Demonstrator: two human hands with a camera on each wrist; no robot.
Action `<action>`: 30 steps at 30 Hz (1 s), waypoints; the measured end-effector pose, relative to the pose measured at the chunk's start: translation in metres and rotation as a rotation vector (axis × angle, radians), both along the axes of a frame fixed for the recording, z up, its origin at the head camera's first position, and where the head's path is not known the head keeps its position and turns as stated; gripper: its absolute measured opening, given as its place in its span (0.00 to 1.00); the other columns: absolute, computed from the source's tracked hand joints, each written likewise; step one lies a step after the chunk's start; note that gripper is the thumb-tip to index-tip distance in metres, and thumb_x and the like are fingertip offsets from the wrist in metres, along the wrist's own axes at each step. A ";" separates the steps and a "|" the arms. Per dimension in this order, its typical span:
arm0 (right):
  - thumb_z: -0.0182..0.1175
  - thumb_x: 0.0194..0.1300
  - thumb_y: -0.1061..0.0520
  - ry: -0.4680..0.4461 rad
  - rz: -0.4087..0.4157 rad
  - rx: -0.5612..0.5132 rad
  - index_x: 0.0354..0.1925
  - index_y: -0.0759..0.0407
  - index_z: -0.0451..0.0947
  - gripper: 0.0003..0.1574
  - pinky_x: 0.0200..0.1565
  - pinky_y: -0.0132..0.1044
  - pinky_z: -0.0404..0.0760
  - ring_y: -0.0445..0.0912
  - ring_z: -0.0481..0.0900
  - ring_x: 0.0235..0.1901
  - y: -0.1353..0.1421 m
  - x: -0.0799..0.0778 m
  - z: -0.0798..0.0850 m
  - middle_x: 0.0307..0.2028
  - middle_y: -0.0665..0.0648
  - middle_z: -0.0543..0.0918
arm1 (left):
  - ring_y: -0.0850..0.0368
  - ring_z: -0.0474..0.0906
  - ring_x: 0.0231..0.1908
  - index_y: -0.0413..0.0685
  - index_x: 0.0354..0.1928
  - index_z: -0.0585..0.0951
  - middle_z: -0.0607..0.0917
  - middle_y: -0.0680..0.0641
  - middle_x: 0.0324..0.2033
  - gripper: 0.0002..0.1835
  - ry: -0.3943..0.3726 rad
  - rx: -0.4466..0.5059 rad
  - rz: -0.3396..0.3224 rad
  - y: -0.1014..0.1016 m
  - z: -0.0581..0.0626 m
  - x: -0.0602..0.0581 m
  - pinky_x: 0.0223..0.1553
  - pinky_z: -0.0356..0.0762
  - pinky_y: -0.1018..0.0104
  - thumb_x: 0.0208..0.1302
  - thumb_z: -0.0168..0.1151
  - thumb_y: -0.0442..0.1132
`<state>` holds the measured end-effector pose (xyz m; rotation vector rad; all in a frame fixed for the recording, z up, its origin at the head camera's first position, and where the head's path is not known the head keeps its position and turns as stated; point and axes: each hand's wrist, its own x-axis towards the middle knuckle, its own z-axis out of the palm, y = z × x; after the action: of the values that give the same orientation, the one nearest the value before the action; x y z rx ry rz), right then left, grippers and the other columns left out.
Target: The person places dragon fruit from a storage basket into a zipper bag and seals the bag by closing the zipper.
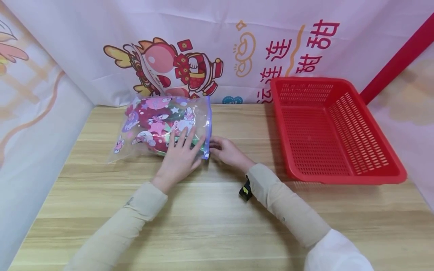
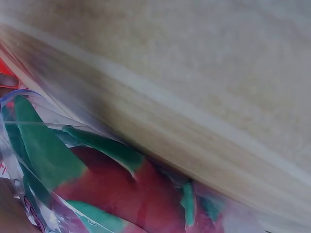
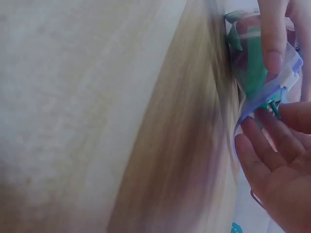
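Observation:
A clear zip bag printed with pink and white cartoon figures lies on the table with its purple zip edge to the right. Inside is a red dragon fruit with green-tipped scales, seen through the plastic. My left hand rests on the bag's lower right part, fingers spread. At the zip edge, my right hand touches the bag with loosely bent fingers; in the right wrist view its thumb stands apart from most fingertips. The white zip slider sits at the near corner.
A red perforated plastic basket stands on the right of the wooden table. Behind the table hangs a white printed cloth. A black strap shows at the right wrist.

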<state>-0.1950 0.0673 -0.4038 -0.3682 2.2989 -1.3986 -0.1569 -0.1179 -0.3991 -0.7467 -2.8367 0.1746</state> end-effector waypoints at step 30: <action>0.48 0.69 0.65 0.230 -0.376 -0.157 0.64 0.61 0.65 0.26 0.58 0.40 0.78 0.53 0.77 0.57 -0.013 -0.002 0.066 0.61 0.61 0.73 | 0.35 0.62 0.68 0.47 0.55 0.79 0.68 0.34 0.66 0.41 0.254 0.897 0.055 0.001 0.056 -0.007 0.70 0.43 0.35 0.69 0.25 0.68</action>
<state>-0.1971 0.0541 -0.3377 -0.1522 2.5476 -1.8077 -0.1643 -0.1173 -0.3428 -0.3931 -2.3110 -0.8664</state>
